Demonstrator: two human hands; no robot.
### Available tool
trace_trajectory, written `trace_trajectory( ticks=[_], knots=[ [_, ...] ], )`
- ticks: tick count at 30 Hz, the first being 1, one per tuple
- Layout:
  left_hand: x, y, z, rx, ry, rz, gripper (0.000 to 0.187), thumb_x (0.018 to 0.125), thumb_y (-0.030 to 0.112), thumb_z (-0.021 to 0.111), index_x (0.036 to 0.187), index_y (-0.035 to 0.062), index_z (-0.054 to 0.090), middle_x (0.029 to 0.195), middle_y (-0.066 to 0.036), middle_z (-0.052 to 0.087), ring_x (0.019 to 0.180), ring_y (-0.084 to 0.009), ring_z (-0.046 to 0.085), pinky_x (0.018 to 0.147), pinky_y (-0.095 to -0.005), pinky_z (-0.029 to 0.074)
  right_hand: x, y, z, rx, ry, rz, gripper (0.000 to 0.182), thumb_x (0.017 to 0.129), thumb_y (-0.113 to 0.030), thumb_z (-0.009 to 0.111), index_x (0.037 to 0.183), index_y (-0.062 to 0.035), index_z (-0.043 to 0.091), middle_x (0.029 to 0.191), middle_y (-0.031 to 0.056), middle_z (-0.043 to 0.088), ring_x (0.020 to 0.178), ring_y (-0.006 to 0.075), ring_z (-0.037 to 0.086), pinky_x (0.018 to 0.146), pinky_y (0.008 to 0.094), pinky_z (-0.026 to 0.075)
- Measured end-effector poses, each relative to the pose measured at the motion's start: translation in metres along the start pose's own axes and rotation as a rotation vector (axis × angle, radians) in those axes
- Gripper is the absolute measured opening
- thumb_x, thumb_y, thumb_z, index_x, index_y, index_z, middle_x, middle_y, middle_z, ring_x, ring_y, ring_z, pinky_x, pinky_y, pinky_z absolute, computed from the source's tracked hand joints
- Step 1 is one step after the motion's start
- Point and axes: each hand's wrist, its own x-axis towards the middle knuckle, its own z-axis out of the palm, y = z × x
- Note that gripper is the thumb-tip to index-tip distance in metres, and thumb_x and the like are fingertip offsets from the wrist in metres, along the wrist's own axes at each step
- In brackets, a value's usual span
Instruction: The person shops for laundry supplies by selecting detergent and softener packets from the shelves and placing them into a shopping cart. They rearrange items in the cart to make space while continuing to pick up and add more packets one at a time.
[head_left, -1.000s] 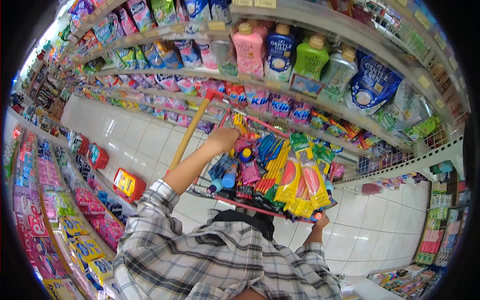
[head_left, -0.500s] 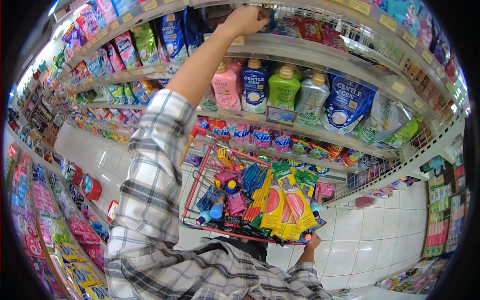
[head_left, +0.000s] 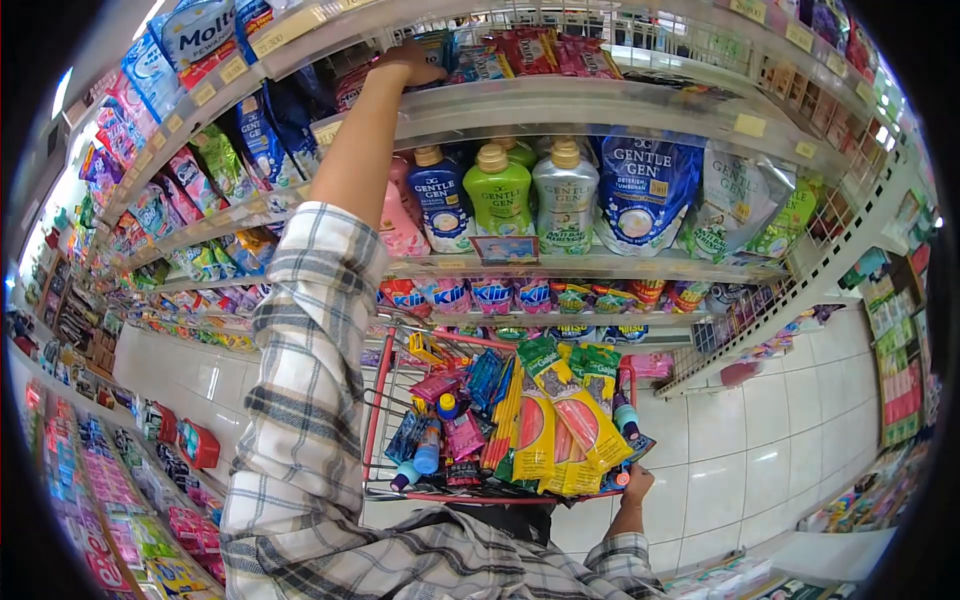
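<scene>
The left hand reaches to the upper shelf, fingers curled onto a blue packet standing at its front edge, while the right hand grips the rear rim of the loaded red shopping cart below.
</scene>
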Motion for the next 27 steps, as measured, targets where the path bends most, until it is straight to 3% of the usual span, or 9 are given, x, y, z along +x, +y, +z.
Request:
trace_trajectory(
  ticks=[5,12,15,21,24,25,27],
  knots=[
    [-0.010,0.004,-0.019,-0.130,-0.076,-0.016,0.079,0.056,0.048,0.080,0.114,-0.0016,0.060,0.116,-0.021,0.062,0.105,-0.0299,0.062,0.093,-0.0357,0.048,-0.004,-0.011,-0.001,-0.005,-0.008,0.029,0.025,0.079,-0.016,0.065,0.072,0.0087,0.066,0.068,0.0079,0.064,0.059,0.0151,0.055,0.055,0.0311,0.043],
    [-0.012,0.010,-0.016,-0.112,0.120,0.093,0.083,0.058,0.044,0.078,0.124,0.0014,0.052,0.119,-0.021,0.059,0.109,-0.0320,0.059,0.095,-0.0361,0.047,0.005,-0.003,-0.001,-0.028,0.000,-0.001,0.026,0.080,-0.016,0.065,0.073,0.0095,0.066,0.069,0.0073,0.064,0.059,0.0143,0.054,0.055,0.0298,0.043],
    [-0.017,0.012,-0.025,-0.140,0.096,0.183,0.085,0.059,0.039,0.079,0.125,-0.0037,0.046,0.119,-0.026,0.056,0.110,-0.0371,0.055,0.096,-0.0380,0.044,-0.004,-0.015,0.003,0.045,0.006,0.003,0.030,0.080,-0.018,0.070,0.064,0.0066,0.064,0.062,0.0040,0.059,0.055,0.0118,0.048,0.052,0.0298,0.040],
    [-0.049,0.009,-0.025,-0.135,0.444,0.505,0.072,0.066,0.033,0.074,0.128,0.0069,0.047,0.108,-0.026,0.060,0.103,-0.0371,0.059,0.090,-0.0428,0.047,-0.004,-0.016,0.003,0.044,-0.009,0.013,0.032,0.080,-0.020,0.071,0.067,0.0084,0.064,0.064,0.0048,0.060,0.056,0.0121,0.049,0.053,0.0293,0.041],
    [-0.073,0.012,-0.049,-0.011,0.397,0.506,0.059,0.072,0.029,0.070,0.125,0.0106,0.053,0.099,-0.023,0.064,0.094,-0.0353,0.063,0.083,-0.0421,0.050,-0.007,-0.019,0.003,0.040,-0.014,-0.002,0.032,0.081,-0.022,0.070,0.071,0.0075,0.065,0.068,0.0058,0.061,0.059,0.0129,0.053,0.053,0.0288,0.042],
    [-0.083,0.015,-0.066,0.135,0.243,0.445,0.030,0.070,0.018,0.066,0.095,0.0026,0.063,0.087,-0.019,0.063,0.086,-0.0370,0.061,0.071,-0.0451,0.050,-0.003,-0.015,0.001,0.026,-0.030,0.009,0.031,0.081,-0.022,0.070,0.070,0.0070,0.064,0.069,0.0054,0.061,0.058,0.0130,0.052,0.054,0.0292,0.042],
    [-0.094,0.010,-0.073,0.164,0.328,0.518,0.039,0.068,0.024,0.067,0.099,0.0012,0.062,0.087,-0.021,0.063,0.085,-0.0383,0.061,0.070,-0.0464,0.051,-0.004,-0.013,0.001,0.043,-0.033,0.007,0.031,0.081,-0.022,0.070,0.071,0.0068,0.065,0.069,0.0053,0.061,0.059,0.0130,0.052,0.054,0.0294,0.042]
  ],
)
